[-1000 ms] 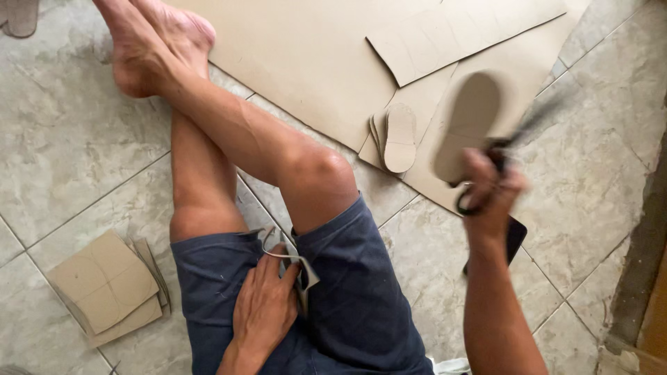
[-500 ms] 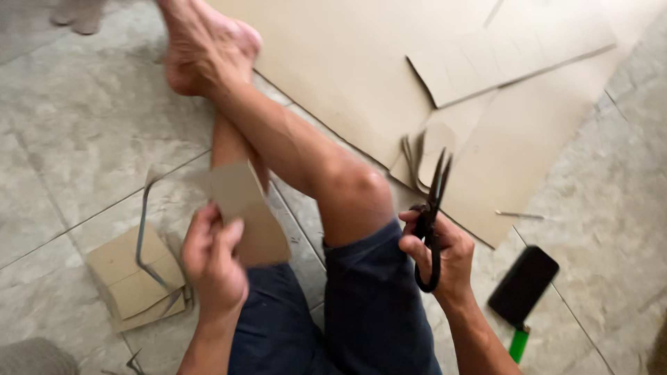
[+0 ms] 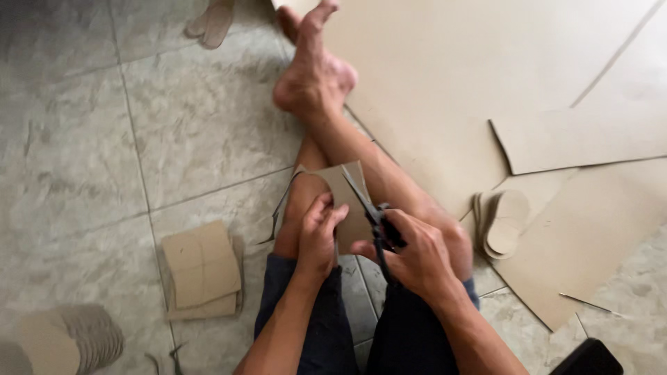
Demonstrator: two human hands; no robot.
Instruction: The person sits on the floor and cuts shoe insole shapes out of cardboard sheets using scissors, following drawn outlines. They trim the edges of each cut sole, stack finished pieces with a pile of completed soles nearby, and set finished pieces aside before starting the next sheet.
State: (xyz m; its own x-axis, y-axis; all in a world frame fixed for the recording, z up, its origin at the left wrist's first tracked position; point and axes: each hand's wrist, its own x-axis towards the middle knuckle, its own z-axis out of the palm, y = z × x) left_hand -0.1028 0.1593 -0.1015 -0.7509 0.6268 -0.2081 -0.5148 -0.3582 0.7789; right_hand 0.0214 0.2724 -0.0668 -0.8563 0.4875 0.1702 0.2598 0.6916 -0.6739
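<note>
I sit on a tiled floor with my legs stretched out. My left hand grips a small rectangular piece of brown cardboard above my knee. My right hand holds black scissors, whose blades rest against the cardboard's right edge. Both hands meet over my thighs in the lower middle of the head view.
Large cardboard sheets cover the floor to the right. A stack of cut sole shapes lies beside my right knee. A pile of cardboard rectangles and fanned soles sit at left. A dark phone lies bottom right.
The hands have come together: the left brought the cardboard piece to centre, and the right moved the scissors onto it. Earlier the right hand held a cut sole up, then put it away.
</note>
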